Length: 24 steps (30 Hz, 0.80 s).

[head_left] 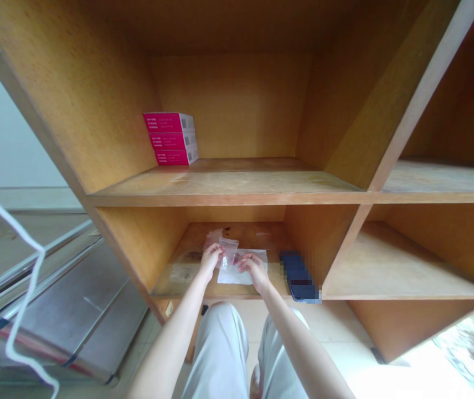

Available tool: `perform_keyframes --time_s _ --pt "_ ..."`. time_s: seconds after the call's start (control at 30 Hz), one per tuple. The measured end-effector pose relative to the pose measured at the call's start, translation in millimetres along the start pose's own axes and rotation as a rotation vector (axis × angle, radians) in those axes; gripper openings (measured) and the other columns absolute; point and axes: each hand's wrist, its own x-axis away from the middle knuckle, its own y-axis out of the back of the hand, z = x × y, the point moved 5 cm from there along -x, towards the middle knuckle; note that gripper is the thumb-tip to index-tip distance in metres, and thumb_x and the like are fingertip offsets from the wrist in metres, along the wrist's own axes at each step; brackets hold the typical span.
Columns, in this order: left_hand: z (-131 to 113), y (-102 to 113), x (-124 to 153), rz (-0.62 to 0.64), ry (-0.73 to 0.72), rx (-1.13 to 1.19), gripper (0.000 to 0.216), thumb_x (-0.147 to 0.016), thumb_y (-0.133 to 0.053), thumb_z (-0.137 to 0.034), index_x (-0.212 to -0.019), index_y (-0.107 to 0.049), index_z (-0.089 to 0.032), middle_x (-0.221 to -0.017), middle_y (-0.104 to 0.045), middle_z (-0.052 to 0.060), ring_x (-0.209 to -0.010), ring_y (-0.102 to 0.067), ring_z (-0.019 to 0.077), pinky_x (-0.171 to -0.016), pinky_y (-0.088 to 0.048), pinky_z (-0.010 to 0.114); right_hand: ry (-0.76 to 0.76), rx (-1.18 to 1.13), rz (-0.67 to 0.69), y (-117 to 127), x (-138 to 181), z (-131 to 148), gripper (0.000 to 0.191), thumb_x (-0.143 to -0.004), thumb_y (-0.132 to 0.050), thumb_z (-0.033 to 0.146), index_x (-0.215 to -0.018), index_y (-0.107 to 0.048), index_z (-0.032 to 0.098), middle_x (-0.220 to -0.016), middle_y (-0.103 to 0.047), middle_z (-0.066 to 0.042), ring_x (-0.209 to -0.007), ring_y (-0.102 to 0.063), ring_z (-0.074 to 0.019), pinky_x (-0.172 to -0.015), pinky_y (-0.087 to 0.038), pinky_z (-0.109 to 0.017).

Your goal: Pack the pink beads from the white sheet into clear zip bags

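Both my hands reach into the lower left compartment of a wooden shelf unit (228, 197). My left hand (211, 259) pinches the edge of a small clear zip bag (228, 250) with a pink strip at its mouth. My right hand (254, 269) rests with curled fingers on a pile of clear plastic bags (237, 272) lying flat on the shelf board. What the fingers of the right hand grip is too small to make out. Another clear bag (213, 237) lies just behind my left hand.
A dark phone (299, 275) lies on the same board, right of my hands. Three pink and white boxes (171, 138) are stacked at the back left of the compartment above. Grey metal panels (62, 310) lie on the floor at left. A white cable (25, 288) hangs in front.
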Motion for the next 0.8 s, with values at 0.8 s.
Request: perform_keyframes --time_s 0.8 --pt "-21.7 -27.4 18.6 0.296 -0.369 -0.509 0.004 -0.067 -0.052 -0.017 -0.063 -0.053 -0.018 -0.071 -0.059 0.000 -0.071 -0.055 0.0127 -0.068 -0.040 0.022 0.104 0.088 0.040 0.0 1.6 -1.2 0.014 -0.065 -0.059 0.029 -0.066 -0.066 0.017 -0.051 -0.054 0.003 -0.048 -0.045 -0.0097 -0.049 -0.036 -0.021"
